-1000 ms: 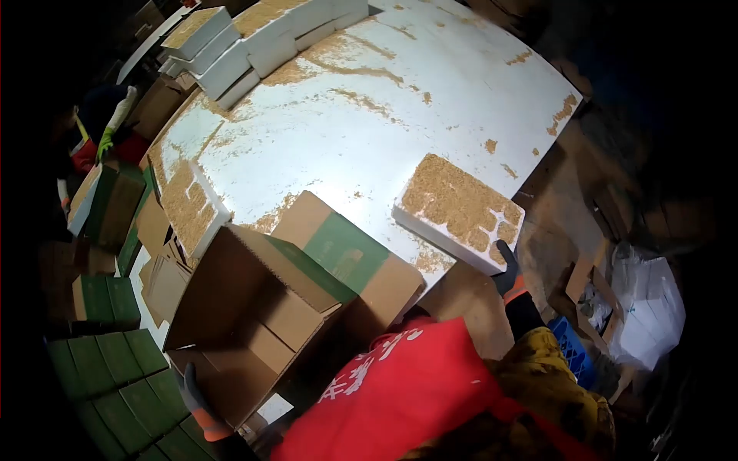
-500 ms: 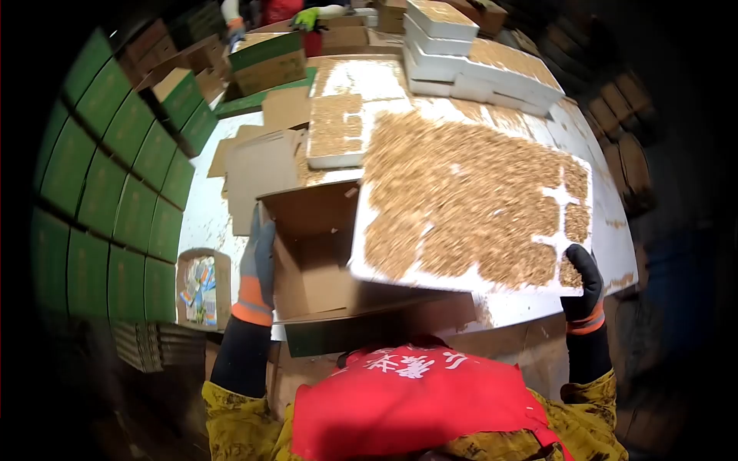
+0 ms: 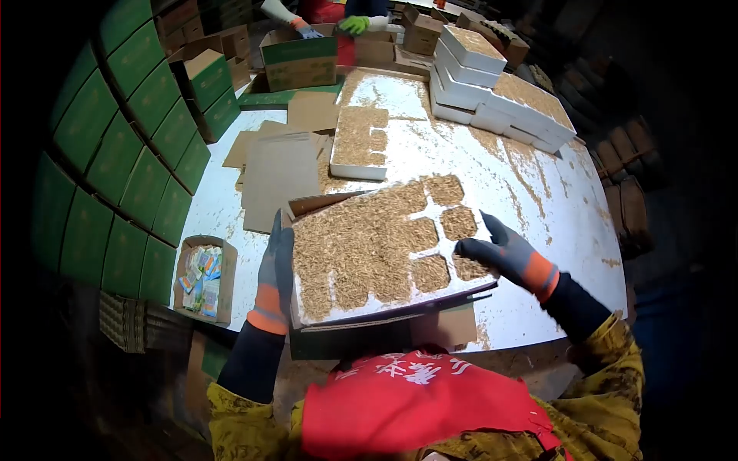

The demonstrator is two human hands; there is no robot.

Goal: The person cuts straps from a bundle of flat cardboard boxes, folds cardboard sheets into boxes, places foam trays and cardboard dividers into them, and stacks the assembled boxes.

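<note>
A white foam tray [image 3: 434, 246] filled with wood shavings lies tilted over the open top of a cardboard box [image 3: 307, 203], covering most of its opening. My left hand [image 3: 278, 265], in a grey glove with an orange cuff, rests along the left side of the box and tray with its fingers stretched out. At the tray's right edge, my right hand [image 3: 503, 250] has its thumb over the top and its fingers along the outer side. The undersides of the tray and most of the box interior are hidden.
Green cartons [image 3: 115, 165] stand stacked on the left. A small box of colourful packets [image 3: 204, 280] sits near the table's left edge. Beyond lie cardboard sheets [image 3: 280, 180], another foam tray [image 3: 357, 170] and stacked foam trays [image 3: 492, 100]. Another person's gloved hand [image 3: 355, 25] is at a far carton.
The foam tray has moved left and down from beside the cardboard box to over its opening. My right hand has travelled left with it; my left hand stays at the box's left side.
</note>
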